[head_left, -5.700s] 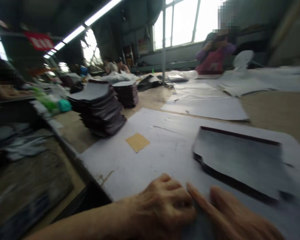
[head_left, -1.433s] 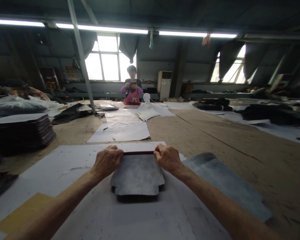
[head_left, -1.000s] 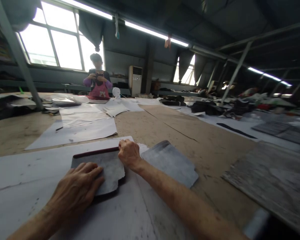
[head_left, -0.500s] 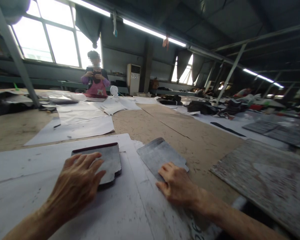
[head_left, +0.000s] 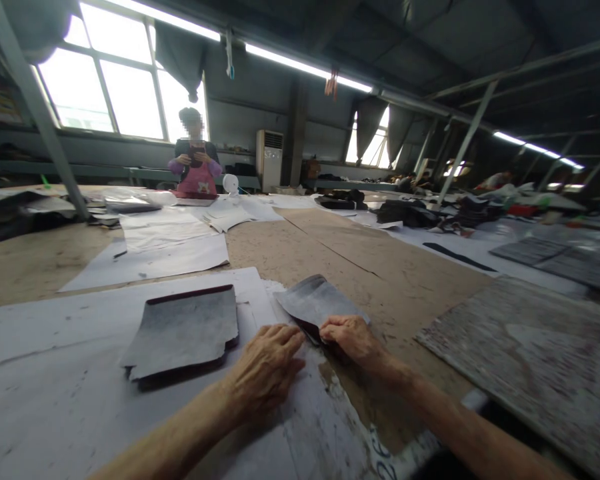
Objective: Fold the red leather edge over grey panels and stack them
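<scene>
My right hand [head_left: 353,339] pinches the near edge of a grey sheet piece [head_left: 320,300] and lifts that edge off the white paper, showing a dark underside. Just left of it, my left hand [head_left: 273,363] is over the paper with its fingers bent and close together; whether anything is under the fingertips is hidden. Another grey piece [head_left: 185,330] with a dark red strip along its far edge and notched near corners lies on the white paper [head_left: 45,360], touched by neither hand.
A stained grey board [head_left: 525,360] lies at the right. White sheets [head_left: 155,257] and dark material piles [head_left: 407,213] are farther back. Across the table stands a person [head_left: 196,167] in a pink apron. A slanted metal post [head_left: 40,113] rises at the left.
My left hand has left the left grey piece and moved right, beside the other piece. My right hand has raised the near edge of the right piece, which lay flatter before.
</scene>
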A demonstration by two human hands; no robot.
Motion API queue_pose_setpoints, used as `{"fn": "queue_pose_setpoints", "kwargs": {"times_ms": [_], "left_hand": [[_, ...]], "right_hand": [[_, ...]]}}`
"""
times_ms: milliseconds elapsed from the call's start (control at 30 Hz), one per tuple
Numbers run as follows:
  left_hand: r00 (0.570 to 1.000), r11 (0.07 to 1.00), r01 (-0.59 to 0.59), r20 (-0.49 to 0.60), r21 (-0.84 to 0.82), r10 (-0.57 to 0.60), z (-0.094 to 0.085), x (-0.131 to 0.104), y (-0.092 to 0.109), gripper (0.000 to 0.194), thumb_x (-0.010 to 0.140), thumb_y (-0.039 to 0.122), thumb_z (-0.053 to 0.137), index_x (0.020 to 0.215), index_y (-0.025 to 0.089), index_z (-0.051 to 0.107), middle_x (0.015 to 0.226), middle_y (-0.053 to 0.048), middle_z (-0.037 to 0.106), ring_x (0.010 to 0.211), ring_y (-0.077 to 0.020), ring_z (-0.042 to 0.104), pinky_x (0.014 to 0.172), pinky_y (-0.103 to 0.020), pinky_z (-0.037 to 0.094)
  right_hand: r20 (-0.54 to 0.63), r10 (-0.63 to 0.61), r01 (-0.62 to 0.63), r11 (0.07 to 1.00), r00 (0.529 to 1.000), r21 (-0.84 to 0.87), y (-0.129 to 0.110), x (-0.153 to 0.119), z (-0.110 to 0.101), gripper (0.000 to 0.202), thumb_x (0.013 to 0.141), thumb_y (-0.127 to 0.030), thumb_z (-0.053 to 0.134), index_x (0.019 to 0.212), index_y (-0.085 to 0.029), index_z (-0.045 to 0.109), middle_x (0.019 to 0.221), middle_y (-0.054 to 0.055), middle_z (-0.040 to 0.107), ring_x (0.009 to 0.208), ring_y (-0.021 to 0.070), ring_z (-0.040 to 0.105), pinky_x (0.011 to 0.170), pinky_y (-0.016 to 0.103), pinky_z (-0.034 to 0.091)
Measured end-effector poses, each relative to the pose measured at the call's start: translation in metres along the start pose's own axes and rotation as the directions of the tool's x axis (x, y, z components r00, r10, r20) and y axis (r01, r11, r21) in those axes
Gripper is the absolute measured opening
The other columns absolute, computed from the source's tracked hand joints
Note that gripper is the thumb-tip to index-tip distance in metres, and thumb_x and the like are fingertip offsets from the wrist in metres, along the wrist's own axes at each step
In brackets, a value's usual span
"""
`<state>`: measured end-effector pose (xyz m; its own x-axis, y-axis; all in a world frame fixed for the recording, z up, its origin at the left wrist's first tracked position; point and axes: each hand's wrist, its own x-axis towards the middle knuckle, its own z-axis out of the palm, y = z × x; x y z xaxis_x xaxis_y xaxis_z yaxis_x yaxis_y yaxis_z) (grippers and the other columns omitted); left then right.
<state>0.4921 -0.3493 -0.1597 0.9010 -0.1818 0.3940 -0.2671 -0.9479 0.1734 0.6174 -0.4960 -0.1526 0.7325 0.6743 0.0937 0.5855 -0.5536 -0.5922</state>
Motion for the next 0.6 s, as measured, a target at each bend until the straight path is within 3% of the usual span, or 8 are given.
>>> {"fn": "queue_pose_setpoints", "kwargs": {"times_ms": [167,300,433,600], "left_hand": [[0.999,0.999,0.031,-0.031,0.028,-0.03,0.017,0.022,-0.006,0.022,0.087,0.02,0.04,0.103,0.018,0.055,0.102,-0.006,0.058,0.095,-0.0214,0.051,0.085,-0.038,0.039],[0.997,0.997,0.061,-0.041,0.05,-0.059,0.02,0.02,-0.005,0.023,0.087,0.022,0.039,0.105,0.018,0.053,0.105,-0.007,0.056,0.093,-0.0208,0.051,0.083,-0.037,0.038],[0.994,0.991,0.106,-0.049,0.079,-0.103,0.019,0.016,-0.001,0.023,0.089,0.023,0.035,0.091,0.019,0.058,0.098,-0.005,0.058,0.09,-0.0202,0.051,0.083,-0.039,0.036],[0.981,0.977,0.188,-0.074,0.101,-0.181,0.02,0.021,0.0,0.02,0.084,0.032,0.046,0.096,0.018,0.054,0.115,-0.008,0.052,0.104,-0.0252,0.045,0.091,-0.045,0.03]], "right_hand": [[0.0,0.075,-0.074,0.987,0.997,0.146,0.004,0.004,0.004,0.028,0.087,-0.035,0.051,0.073,-0.011,0.056,0.066,-0.003,0.053,0.055,0.0076,0.05,0.051,0.021,0.042],[-0.016,0.112,-0.105,0.965,0.994,0.242,0.007,0.009,0.004,0.025,0.086,-0.034,0.052,0.076,-0.011,0.056,0.07,-0.002,0.055,0.059,0.0085,0.052,0.055,0.022,0.045],[-0.064,0.132,-0.1,0.926,0.989,0.363,0.012,0.013,0.006,0.022,0.087,-0.032,0.051,0.081,-0.012,0.057,0.076,0.0,0.056,0.065,0.0098,0.054,0.06,0.025,0.047],[-0.143,0.214,-0.104,0.833,0.966,0.543,0.026,0.028,-0.004,0.022,0.087,-0.032,0.052,0.093,-0.012,0.057,0.087,0.002,0.057,0.073,0.0122,0.056,0.063,0.027,0.049]]}}
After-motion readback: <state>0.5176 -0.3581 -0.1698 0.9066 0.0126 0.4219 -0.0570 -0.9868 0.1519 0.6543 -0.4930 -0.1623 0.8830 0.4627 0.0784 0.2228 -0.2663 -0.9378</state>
